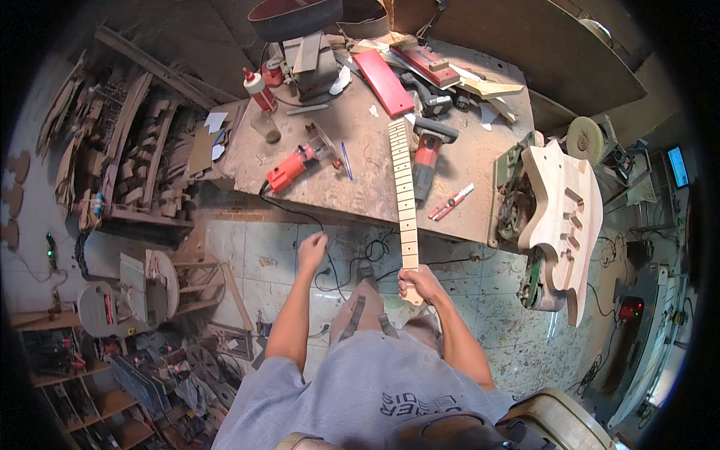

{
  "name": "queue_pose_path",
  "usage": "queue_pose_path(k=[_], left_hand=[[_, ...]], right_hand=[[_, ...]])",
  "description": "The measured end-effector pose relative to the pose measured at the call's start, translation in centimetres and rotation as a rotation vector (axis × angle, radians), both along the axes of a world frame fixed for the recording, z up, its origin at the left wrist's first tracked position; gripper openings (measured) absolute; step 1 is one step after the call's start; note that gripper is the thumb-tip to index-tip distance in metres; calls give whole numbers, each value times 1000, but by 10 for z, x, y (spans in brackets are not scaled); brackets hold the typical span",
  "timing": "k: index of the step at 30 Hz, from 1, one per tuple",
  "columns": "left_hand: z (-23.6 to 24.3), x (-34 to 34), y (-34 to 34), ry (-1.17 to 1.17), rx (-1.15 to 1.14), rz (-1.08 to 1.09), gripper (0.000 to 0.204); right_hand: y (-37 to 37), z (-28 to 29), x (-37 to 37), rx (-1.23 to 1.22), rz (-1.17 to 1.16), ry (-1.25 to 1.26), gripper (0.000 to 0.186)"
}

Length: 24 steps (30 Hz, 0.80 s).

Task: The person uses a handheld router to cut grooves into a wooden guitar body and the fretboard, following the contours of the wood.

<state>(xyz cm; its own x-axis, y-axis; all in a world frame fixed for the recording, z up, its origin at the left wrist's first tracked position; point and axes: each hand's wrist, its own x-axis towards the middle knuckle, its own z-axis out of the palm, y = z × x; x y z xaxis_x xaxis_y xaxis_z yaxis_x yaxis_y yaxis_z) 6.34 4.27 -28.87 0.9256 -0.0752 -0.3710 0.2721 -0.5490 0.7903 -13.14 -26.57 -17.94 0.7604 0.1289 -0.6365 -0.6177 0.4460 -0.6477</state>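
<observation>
In my right hand (421,285) is a pale wooden guitar neck (405,202) with dark frets and dot inlays. The fingers wrap around it close to the headstock, and its far end reaches over the workbench. My left hand (313,251) is curled closed above the floor, off the bench's front edge, with nothing showing in it. Just right of the neck lies a red and black power tool (426,159). A red-handled cutter knife (451,202) rests near the bench edge. Farther left are an orange power tool (294,169) and a blue pen (347,161).
At the right, an unfinished guitar body (551,195) with routed slots leans by a green machine (534,277). Wood offcuts, a red block (382,81) and a glue bottle (259,90) sit on the workbench (352,199). A black cable (315,217) hangs to the floor.
</observation>
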Motion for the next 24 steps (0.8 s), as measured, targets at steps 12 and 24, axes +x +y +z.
queue_pose_path(k=[12, 24], left_hand=[[-32, -87, 156, 589, 262, -2, 45], [6, 125, -47, -69, -37, 710, 33]], right_hand=[[2, -35, 108, -19, 143, 2, 20], [11, -84, 102, -637, 237, 51, 53]])
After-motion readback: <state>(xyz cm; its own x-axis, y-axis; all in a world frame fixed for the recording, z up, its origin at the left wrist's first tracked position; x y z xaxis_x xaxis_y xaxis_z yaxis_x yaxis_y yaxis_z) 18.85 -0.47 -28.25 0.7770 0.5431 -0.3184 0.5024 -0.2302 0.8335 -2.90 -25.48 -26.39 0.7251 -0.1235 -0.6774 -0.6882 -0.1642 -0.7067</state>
